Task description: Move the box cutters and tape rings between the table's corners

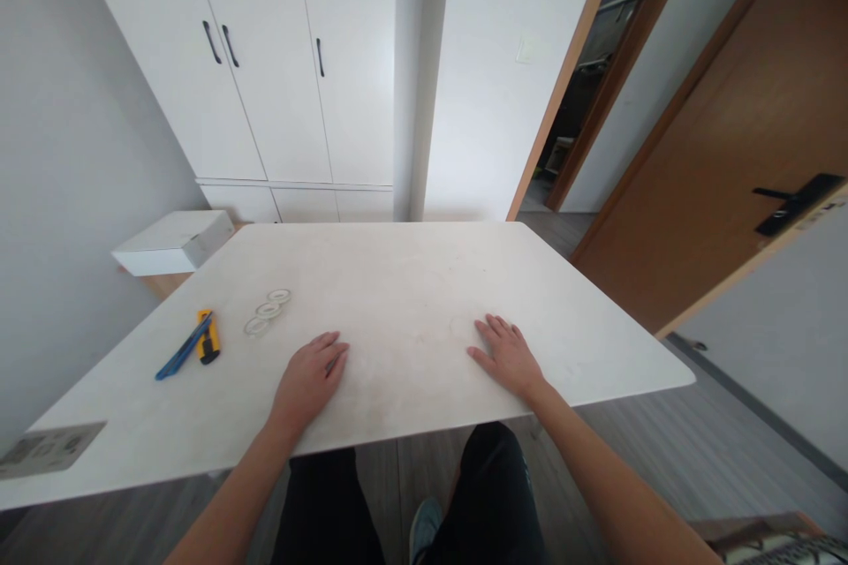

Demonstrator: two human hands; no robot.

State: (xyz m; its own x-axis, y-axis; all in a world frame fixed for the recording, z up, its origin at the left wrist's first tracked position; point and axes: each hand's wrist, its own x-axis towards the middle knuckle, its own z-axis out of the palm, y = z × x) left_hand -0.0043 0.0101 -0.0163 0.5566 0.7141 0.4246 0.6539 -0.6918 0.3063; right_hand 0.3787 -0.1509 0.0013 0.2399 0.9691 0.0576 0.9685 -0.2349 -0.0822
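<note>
My left hand (310,378) lies flat, palm down, on the white table (411,282) near its front edge, holding nothing. My right hand (507,356) rests flat the same way, a little to the right of centre, fingers slightly spread. To the left of my left hand sit three small clear rolls of tape (268,312) in a diagonal row. Further left lie a yellow-and-black utility knife (208,338) and a blue pen-like tool (182,349), side by side. Neither hand touches them.
A grey printed sheet (49,448) lies at the table's front left corner. A white box (173,241) stands on a low surface beyond the table's left edge. White cupboards (278,62) fill the back wall; a brown door (729,150) stands open at right.
</note>
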